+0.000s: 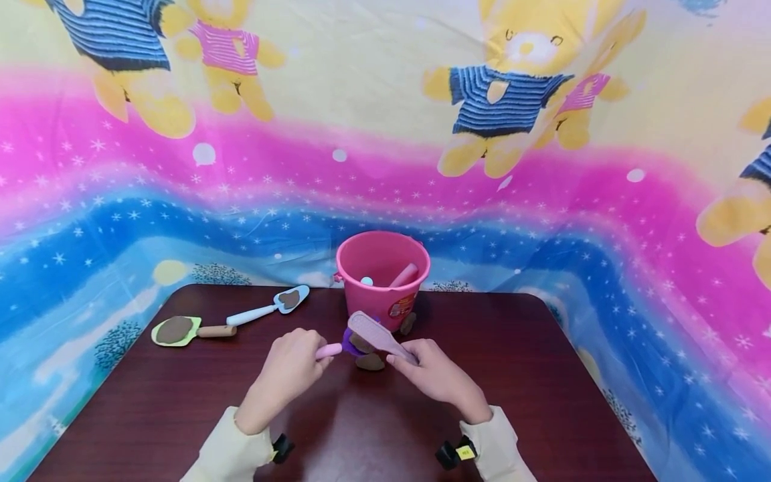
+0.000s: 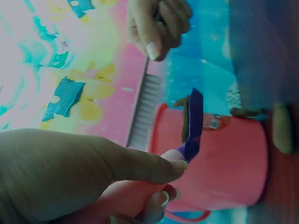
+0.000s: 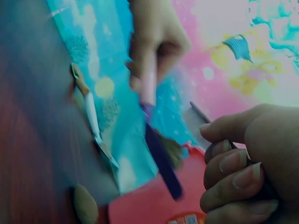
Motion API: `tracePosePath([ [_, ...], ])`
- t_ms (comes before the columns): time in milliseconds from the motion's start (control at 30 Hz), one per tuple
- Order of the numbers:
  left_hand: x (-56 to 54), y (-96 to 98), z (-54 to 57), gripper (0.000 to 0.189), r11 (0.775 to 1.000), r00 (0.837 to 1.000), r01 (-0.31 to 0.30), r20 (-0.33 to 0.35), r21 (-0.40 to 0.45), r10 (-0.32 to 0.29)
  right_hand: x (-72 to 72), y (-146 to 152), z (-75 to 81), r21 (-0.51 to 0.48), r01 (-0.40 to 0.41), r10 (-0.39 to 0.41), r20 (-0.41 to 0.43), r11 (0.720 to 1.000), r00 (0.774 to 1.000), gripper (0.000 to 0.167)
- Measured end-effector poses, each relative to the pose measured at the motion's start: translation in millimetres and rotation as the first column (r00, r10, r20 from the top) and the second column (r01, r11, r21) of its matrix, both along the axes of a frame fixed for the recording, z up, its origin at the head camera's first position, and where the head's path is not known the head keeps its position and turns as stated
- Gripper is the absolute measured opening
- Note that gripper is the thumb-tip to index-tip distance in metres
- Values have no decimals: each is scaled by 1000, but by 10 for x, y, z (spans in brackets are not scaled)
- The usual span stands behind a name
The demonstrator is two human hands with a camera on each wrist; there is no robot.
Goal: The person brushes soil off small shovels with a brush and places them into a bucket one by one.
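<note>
In the head view my left hand grips the pink handle of a toy shovel with a purple blade. A brown lump rests on that blade. My right hand holds a pale mauve, flat paddle-like tool, whose ridged face shows in the left wrist view. In the head view the paddle's broad end overlaps the shovel blade and its lump. The two tools meet in front of a pink bucket. Just below the blade lies a second brown lump on the table.
A pink stick-like piece and a pale blue round tip show inside the bucket. Another brown lump lies beside it. To the left are a green shovel and a light blue trowel, each bearing brown material. Printed cloth surrounds the dark table.
</note>
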State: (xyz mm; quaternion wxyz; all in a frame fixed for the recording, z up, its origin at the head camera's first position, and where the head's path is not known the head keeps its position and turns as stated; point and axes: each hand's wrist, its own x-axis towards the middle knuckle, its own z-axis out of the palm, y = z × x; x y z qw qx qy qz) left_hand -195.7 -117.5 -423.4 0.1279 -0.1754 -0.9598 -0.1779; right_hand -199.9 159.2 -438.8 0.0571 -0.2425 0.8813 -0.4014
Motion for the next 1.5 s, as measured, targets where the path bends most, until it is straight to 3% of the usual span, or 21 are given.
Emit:
tracePosePath([
  [267,-103,149,132,19,999,999,-17,39,48,15,41,-172,-52,-60,47,-49,-32,997,998,28],
  [500,-126,172,144,35,995,994,-41,100,86,32,74,-236,-73,-86,53,-56,-41,995,998,30],
  [700,-152,165,148,25,993,989,-58,142,99,43,86,-251,-76,-100,53,-56,-32,994,998,31],
  [1100,-181,15,129,30,994,988,67,137,83,-78,109,-306,-88,-104,53,-54,-11,993,998,33],
  [1267,-181,16,151,16,995,991,76,103,70,-83,119,-341,-97,-109,53,-54,-9,993,998,34],
  [1500,-168,51,186,16,994,992,106,62,35,-108,115,-329,-96,-60,67,-68,-17,996,998,37],
])
